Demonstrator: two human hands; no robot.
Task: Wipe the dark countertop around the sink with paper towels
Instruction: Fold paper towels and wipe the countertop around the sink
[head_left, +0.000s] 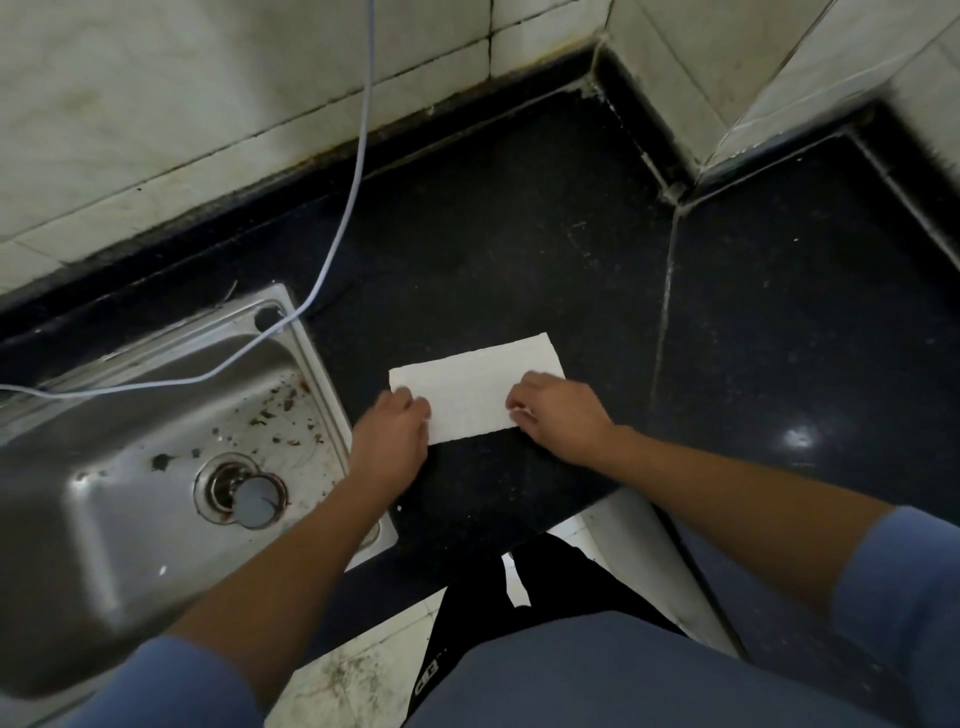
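Countertop (519, 249): dark, speckled stone, running from the sink to the tiled corner; a pale seam crosses it on the right.
Paper towel (472, 387): white, flat rectangular sheet lying on the countertop just right of the sink, near the front edge.
Left hand (392, 434): on the towel's near-left corner, knuckles up; fingers curled down, tips on the sheet's edge. Pinching or only pressing, cannot tell.
Right hand (558, 415): on the near-right corner; fingers bent, tips on the paper, a bit of towel showing under them. Grip likewise unclear.
Sink (311, 358): steel, set into the counter at left; basin carries brown debris, with a grey plug by the drain (239, 491).
Cable (358, 156): thin, pale, hanging down the wall tiles (208, 104) and trailing across the sink rim to the left.
Sleeves: blue, pushed up both forearms.
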